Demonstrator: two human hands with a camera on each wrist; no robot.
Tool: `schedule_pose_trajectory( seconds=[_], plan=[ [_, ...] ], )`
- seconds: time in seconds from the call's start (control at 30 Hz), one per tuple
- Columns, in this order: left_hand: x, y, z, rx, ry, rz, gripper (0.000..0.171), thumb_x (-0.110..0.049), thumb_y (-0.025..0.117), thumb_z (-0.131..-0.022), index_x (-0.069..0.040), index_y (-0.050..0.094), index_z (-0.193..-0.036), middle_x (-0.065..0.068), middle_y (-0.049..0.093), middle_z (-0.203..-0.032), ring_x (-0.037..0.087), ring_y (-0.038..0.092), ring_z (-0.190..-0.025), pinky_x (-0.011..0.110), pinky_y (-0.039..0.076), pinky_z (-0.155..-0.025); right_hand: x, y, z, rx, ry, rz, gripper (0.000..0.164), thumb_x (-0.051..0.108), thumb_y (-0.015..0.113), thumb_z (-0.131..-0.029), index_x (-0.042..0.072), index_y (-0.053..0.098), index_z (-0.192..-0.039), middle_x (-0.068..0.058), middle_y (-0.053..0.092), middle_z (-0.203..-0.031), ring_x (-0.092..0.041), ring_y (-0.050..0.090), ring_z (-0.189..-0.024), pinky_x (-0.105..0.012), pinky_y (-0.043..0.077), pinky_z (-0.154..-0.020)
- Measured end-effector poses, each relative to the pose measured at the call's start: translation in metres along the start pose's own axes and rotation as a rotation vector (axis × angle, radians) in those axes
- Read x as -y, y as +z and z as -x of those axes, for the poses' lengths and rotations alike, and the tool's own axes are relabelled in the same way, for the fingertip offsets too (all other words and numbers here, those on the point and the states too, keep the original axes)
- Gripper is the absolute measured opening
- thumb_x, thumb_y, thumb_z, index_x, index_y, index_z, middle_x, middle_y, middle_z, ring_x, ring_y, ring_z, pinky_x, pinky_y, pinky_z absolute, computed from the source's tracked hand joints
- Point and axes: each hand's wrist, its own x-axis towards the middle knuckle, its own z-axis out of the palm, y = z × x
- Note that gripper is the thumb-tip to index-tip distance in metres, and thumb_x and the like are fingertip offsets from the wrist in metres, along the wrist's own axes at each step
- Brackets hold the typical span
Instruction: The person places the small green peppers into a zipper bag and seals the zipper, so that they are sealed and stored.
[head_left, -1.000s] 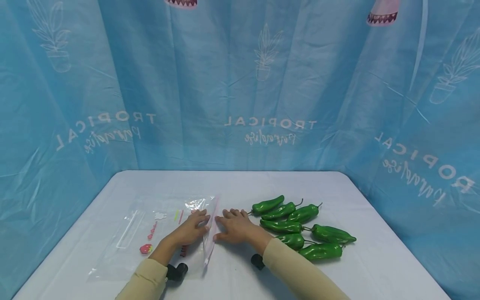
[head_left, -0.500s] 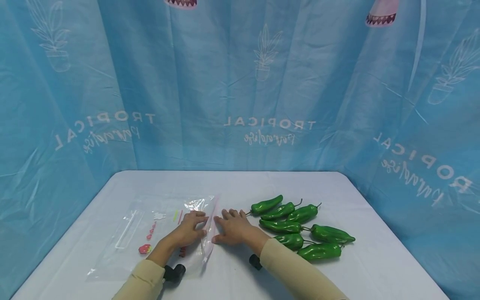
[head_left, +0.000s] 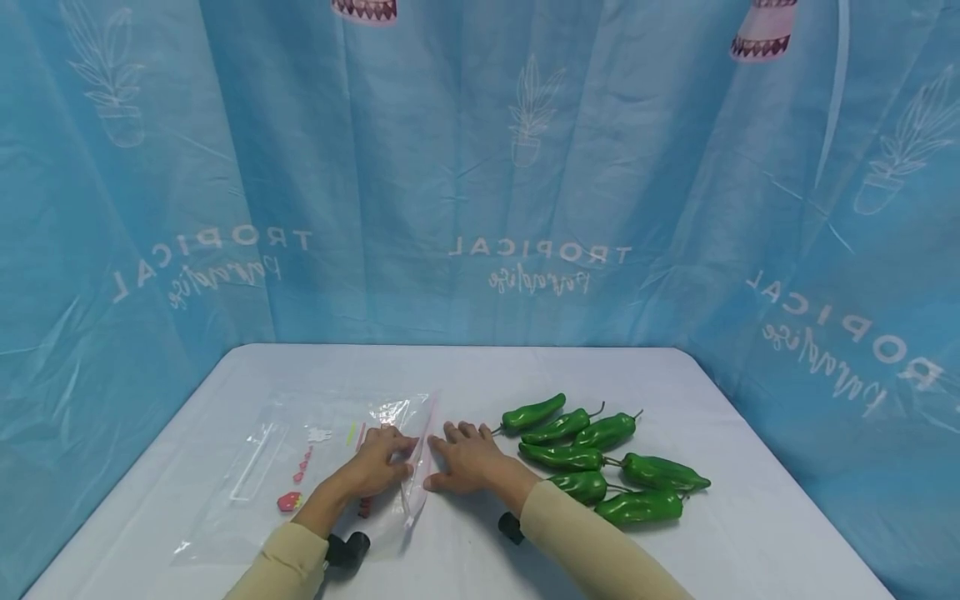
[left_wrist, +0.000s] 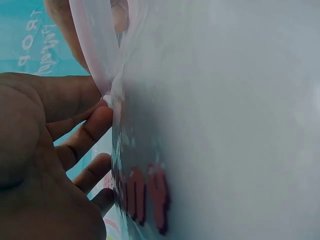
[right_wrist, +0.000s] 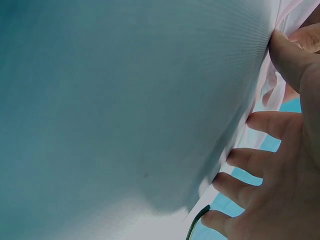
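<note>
Pinching the clear bag (head_left: 315, 462), left hand (head_left: 377, 463) beside right hand (head_left: 468, 458)

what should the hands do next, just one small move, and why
Probably the left hand should lift the pink edge of the clear bag a little: its fingertips are at that edge, the right hand is spread beside it and could steady the bag, and the green peppers lie outside, so a wider opening would likely help.

Clear printed bag (head_left: 296, 460), pink-edged, lying flat
</note>
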Motion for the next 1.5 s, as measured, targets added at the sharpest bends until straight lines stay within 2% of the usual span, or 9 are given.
schedule_pose_trajectory(
  seconds=[0.17, 0.37, 0.63, 0.77, 0.87, 1.0, 1.13, 1.3, 1.5],
  plan=[
    [-0.001, -0.001, 0.000, 0.002, 0.000, -0.012, 0.040, -0.011, 0.068, -0.080, -0.004, 0.063, -0.119, -0.003, 0.058, -0.089, 0.021, 0.041, -0.102, 0.042, 0.038, -0.090, 0.000, 0.000, 0.000, -0.001, 0.000, 0.007, 0.072, 0.065, 0.050, -0.085, 0.028, 0.035, -0.146, -0.006, 0.032, -0.154, -0.030, 0.029, -0.142, -0.055, 0.025, -0.113],
    [-0.003, 0.000, 0.000, -0.008, -0.062, 0.013, 0.042, -0.011, 0.069, -0.079, -0.007, 0.063, -0.120, -0.004, 0.060, -0.090, 0.021, 0.043, -0.106, 0.048, 0.039, -0.095, 0.001, 0.000, 0.001, -0.003, 0.002, 0.000, 0.072, 0.064, 0.050, -0.086, 0.027, 0.035, -0.146, -0.007, 0.032, -0.154, -0.031, 0.028, -0.142, -0.055, 0.024, -0.113],
    [-0.003, 0.001, -0.003, -0.010, -0.103, 0.000, 0.040, -0.010, 0.068, -0.079, -0.007, 0.065, -0.118, -0.003, 0.060, -0.089, 0.019, 0.047, -0.098, 0.045, 0.042, -0.090, 0.001, 0.001, 0.001, 0.000, -0.001, 0.005, 0.072, 0.064, 0.050, -0.086, 0.027, 0.034, -0.146, -0.007, 0.030, -0.154, -0.031, 0.028, -0.142, -0.054, 0.025, -0.113],
    [-0.002, -0.003, -0.003, 0.013, -0.121, 0.042, 0.039, -0.009, 0.065, -0.080, -0.006, 0.064, -0.119, 0.001, 0.063, -0.098, 0.021, 0.053, -0.100, 0.048, 0.044, -0.092, 0.001, 0.000, 0.001, 0.011, 0.002, 0.014, 0.073, 0.065, 0.049, -0.086, 0.028, 0.032, -0.147, -0.007, 0.029, -0.155, -0.030, 0.027, -0.143, -0.054, 0.025, -0.114],
    [-0.002, -0.006, -0.004, 0.030, -0.145, 0.129, 0.040, -0.007, 0.064, -0.080, -0.003, 0.062, -0.120, 0.006, 0.066, -0.103, 0.023, 0.058, -0.101, 0.049, 0.044, -0.094, 0.001, 0.000, 0.000, 0.018, 0.005, 0.017, 0.073, 0.065, 0.048, -0.086, 0.028, 0.031, -0.147, -0.007, 0.028, -0.155, -0.030, 0.026, -0.143, -0.054, 0.024, -0.114],
    [-0.002, -0.011, -0.004, 0.049, -0.183, 0.212, 0.042, -0.007, 0.064, -0.080, -0.002, 0.061, -0.122, 0.006, 0.065, -0.103, 0.021, 0.058, -0.098, 0.046, 0.045, -0.090, 0.001, -0.001, 0.000, 0.022, 0.008, 0.017, 0.074, 0.066, 0.048, -0.086, 0.028, 0.031, -0.147, -0.006, 0.028, -0.155, -0.030, 0.026, -0.143, -0.054, 0.025, -0.114],
    [-0.002, -0.015, -0.003, 0.056, -0.208, 0.220, 0.043, -0.011, 0.066, -0.080, -0.004, 0.061, -0.123, 0.005, 0.063, -0.102, 0.018, 0.055, -0.093, 0.038, 0.045, -0.082, 0.001, -0.001, 0.000, 0.025, 0.009, 0.013, 0.074, 0.065, 0.049, -0.085, 0.029, 0.031, -0.147, -0.006, 0.028, -0.155, -0.030, 0.026, -0.143, -0.053, 0.025, -0.114],
    [-0.001, -0.018, -0.003, 0.051, -0.197, 0.256, 0.045, -0.010, 0.067, -0.079, -0.002, 0.061, -0.122, 0.005, 0.060, -0.096, 0.017, 0.052, -0.088, 0.029, 0.041, -0.073, 0.001, -0.001, 0.000, 0.030, 0.007, 0.007, 0.074, 0.065, 0.049, -0.086, 0.029, 0.031, -0.147, -0.006, 0.028, -0.156, -0.030, 0.026, -0.143, -0.053, 0.025, -0.114],
    [-0.001, -0.022, -0.003, 0.048, -0.218, 0.283, 0.043, -0.013, 0.067, -0.081, -0.005, 0.061, -0.122, 0.005, 0.059, -0.100, 0.017, 0.052, -0.093, 0.033, 0.044, -0.079, 0.001, 0.001, -0.001, 0.033, 0.013, 0.004, 0.073, 0.065, 0.048, -0.086, 0.030, 0.030, -0.147, -0.005, 0.027, -0.156, -0.029, 0.024, -0.144, -0.053, 0.023, -0.115]
  ],
)
